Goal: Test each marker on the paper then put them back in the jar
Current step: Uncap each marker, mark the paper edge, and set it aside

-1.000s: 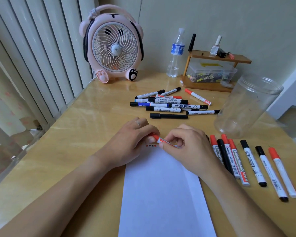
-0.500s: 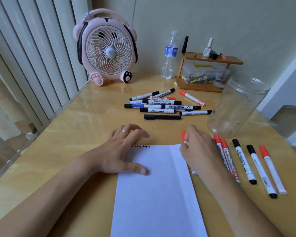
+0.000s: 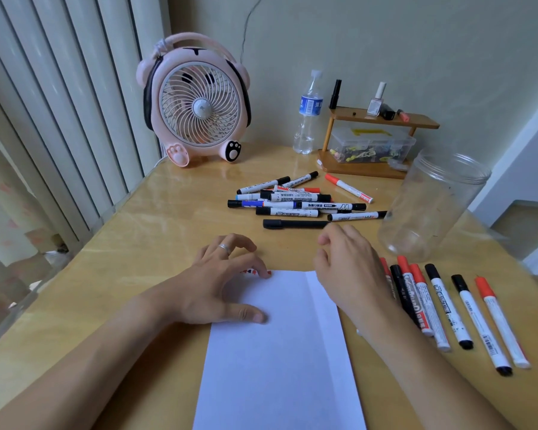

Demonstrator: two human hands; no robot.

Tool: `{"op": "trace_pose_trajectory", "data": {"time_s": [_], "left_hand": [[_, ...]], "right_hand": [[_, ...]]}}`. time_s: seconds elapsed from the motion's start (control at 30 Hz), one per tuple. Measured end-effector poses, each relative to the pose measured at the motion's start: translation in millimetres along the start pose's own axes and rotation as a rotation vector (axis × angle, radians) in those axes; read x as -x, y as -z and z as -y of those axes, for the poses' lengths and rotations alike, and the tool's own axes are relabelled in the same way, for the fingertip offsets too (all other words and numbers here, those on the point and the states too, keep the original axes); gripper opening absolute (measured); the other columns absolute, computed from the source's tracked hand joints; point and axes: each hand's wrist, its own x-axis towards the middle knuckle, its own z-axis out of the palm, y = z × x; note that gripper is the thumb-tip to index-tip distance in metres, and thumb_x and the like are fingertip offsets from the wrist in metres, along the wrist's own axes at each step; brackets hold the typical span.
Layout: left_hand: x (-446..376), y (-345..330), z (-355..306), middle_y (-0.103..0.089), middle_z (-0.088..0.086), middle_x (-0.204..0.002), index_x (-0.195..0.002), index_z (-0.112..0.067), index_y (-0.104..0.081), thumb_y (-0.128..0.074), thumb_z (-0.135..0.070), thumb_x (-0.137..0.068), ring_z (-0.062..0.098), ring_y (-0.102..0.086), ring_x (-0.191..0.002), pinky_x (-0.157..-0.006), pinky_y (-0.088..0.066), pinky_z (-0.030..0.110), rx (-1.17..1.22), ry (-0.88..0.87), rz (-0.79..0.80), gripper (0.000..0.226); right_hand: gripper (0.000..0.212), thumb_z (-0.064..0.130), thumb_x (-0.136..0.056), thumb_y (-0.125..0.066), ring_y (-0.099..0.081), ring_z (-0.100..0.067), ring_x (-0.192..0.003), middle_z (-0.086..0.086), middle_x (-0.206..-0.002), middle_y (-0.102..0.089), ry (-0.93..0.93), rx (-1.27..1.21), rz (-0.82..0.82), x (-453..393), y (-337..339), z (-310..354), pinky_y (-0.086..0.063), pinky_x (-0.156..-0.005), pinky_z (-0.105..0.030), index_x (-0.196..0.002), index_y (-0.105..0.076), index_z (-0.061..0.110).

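We see the left hand (image 3: 221, 283) resting spread on the top left corner of the white sheet of paper (image 3: 280, 352), its fingers hiding most of a short row of red and black test marks (image 3: 251, 271) along the top edge. The right hand (image 3: 348, 268) hovers over the paper's top right corner, its grip loose and holding nothing, and it covers the leftmost of the row of red- and black-capped markers (image 3: 441, 308) lying on the glossy wooden worktop (image 3: 143, 243). A loose pile of markers (image 3: 295, 201) lies farther back, overlapping so we cannot count them. The clear plastic jar (image 3: 432, 206) stands open, just behind the row.
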Motion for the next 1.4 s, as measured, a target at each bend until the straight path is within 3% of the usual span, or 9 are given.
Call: {"op": "trace_pose_trajectory", "data": {"time_s": [0.17, 0.33, 0.57, 0.63, 0.73, 0.9, 1.07, 1.2, 1.4], "left_hand": [[-2, 2, 3, -0.038, -0.018, -0.129, -0.114, -0.044, -0.058, -0.057, -0.069, -0.088, 0.005, -0.035, -0.129, -0.111, -0.036, 0.044, 0.083, -0.012, -0.120, 0.036], [-7, 1, 15, -0.047, -0.016, -0.112, -0.104, -0.037, -0.061, -0.058, -0.043, -0.091, 0.013, -0.047, -0.112, -0.096, -0.046, 0.045, 0.038, 0.063, -0.327, 0.014], [-9, -5, 14, -0.055, -0.008, -0.105, -0.112, -0.024, -0.062, -0.058, -0.024, -0.092, 0.008, -0.049, -0.103, -0.089, -0.041, 0.022, 0.043, 0.098, -0.413, 0.021], [-9, -6, 10, -0.054, -0.007, -0.106, -0.120, -0.023, -0.058, -0.059, -0.024, -0.097, 0.005, -0.048, -0.104, -0.086, -0.037, 0.014, 0.086, 0.104, -0.434, 0.024], [-10, -6, 3, -0.056, -0.009, -0.107, -0.127, -0.024, -0.056, -0.047, -0.037, -0.102, 0.007, -0.050, -0.105, -0.087, -0.040, 0.019, 0.144, 0.102, -0.427, 0.029], [-8, -5, -8, -0.065, -0.010, -0.092, -0.102, -0.025, -0.060, -0.036, -0.047, -0.107, 0.014, -0.059, -0.092, -0.082, -0.048, 0.038, 0.215, 0.006, -0.246, 0.032], [-8, -6, -8, -0.052, -0.012, -0.067, -0.086, -0.024, -0.060, -0.039, -0.054, -0.103, 0.011, -0.048, -0.063, -0.058, -0.034, 0.021, 0.245, -0.027, -0.203, 0.040], [-10, -7, -7, -0.053, -0.015, -0.072, -0.088, -0.024, -0.057, -0.036, -0.049, -0.106, 0.008, -0.051, -0.067, -0.060, -0.036, 0.019, 0.213, -0.074, -0.236, 0.038], [-13, -11, -11, -0.052, -0.011, -0.072, -0.086, -0.018, -0.056, -0.034, -0.046, -0.107, 0.004, -0.050, -0.070, -0.063, -0.036, 0.016, 0.157, -0.094, -0.317, 0.041]], "right_hand": [[0.034, 0.006, -0.098, -0.051, -0.053, -0.028, -0.119, -0.004, -0.129, -0.057, 0.192, 0.048, 0.069, -37, -32, 13, -0.047, -0.088, -0.038, -0.130, -0.057, 0.013], [0.036, 0.002, -0.098, -0.054, -0.050, -0.026, -0.117, -0.003, -0.124, -0.060, 0.219, 0.144, 0.073, -67, -58, 13, -0.046, -0.094, -0.036, -0.130, -0.061, 0.014], [0.012, 0.009, -0.093, -0.064, -0.052, -0.027, -0.104, -0.003, -0.106, -0.057, 0.298, 0.183, -0.032, -56, -59, 17, -0.045, -0.090, -0.040, -0.103, -0.070, 0.011], [0.006, 0.008, -0.089, -0.064, -0.056, -0.028, -0.092, -0.004, -0.093, -0.059, 0.395, 0.131, -0.086, -36, -49, 25, -0.047, -0.080, -0.040, -0.095, -0.065, 0.010], [0.002, 0.013, -0.091, -0.058, -0.054, -0.024, -0.077, -0.001, -0.082, -0.054, 0.497, 0.097, -0.073, -2, -36, 38, -0.036, -0.063, -0.032, -0.093, -0.059, 0.012], [0.028, 0.035, -0.101, -0.038, -0.054, -0.020, -0.075, 0.003, -0.082, -0.051, 0.528, 0.034, -0.063, 21, -27, 32, -0.038, -0.056, -0.031, -0.097, -0.059, 0.017], [0.038, 0.052, -0.099, -0.040, -0.040, -0.017, -0.057, 0.005, -0.077, -0.045, 0.544, 0.040, -0.060, 21, -28, 20, -0.039, -0.043, -0.030, -0.098, -0.065, 0.022], [0.044, 0.060, -0.098, -0.039, -0.056, -0.028, -0.058, 0.004, -0.071, -0.054, 0.486, -0.005, -0.032, 21, -27, 20, -0.040, -0.046, -0.032, -0.090, -0.058, 0.022], [0.046, 0.060, -0.098, -0.039, -0.050, -0.032, -0.038, 0.003, -0.048, -0.051, 0.507, 0.099, -0.129, 21, -26, 27, -0.023, -0.045, -0.026, -0.075, -0.046, 0.021]]}}
